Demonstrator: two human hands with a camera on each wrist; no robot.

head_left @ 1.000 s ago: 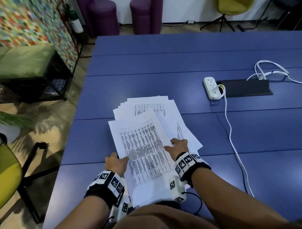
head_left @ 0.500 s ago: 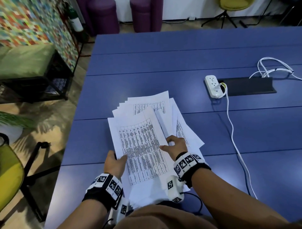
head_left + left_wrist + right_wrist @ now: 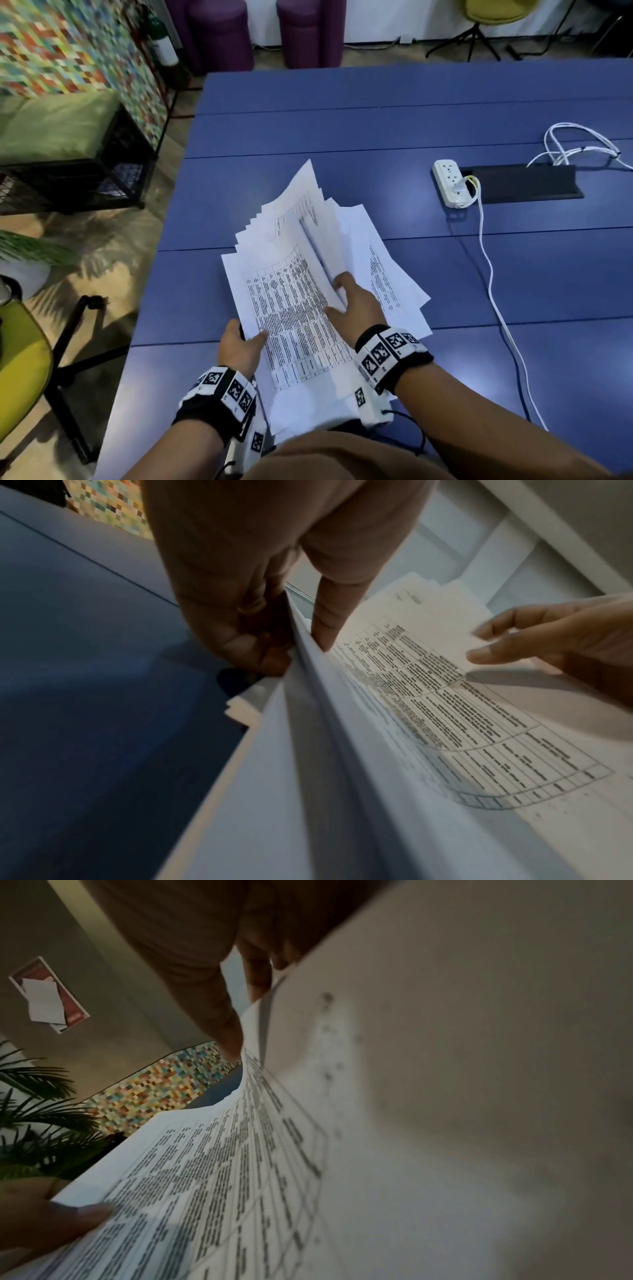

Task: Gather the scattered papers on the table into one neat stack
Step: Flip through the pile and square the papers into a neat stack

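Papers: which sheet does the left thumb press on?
The top sheet printed with a dense table; the left hand pinches its left edge. Sheets beneath fan out, mostly covered.

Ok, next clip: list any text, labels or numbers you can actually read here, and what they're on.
Nothing is legible.
Top sheet: printed table, too blurred to read.
Sheets beneath: text lines, too small.
Wristbands: square coded markers, no words.
Wall poster: red, blurred.
Power strip: no visible label.
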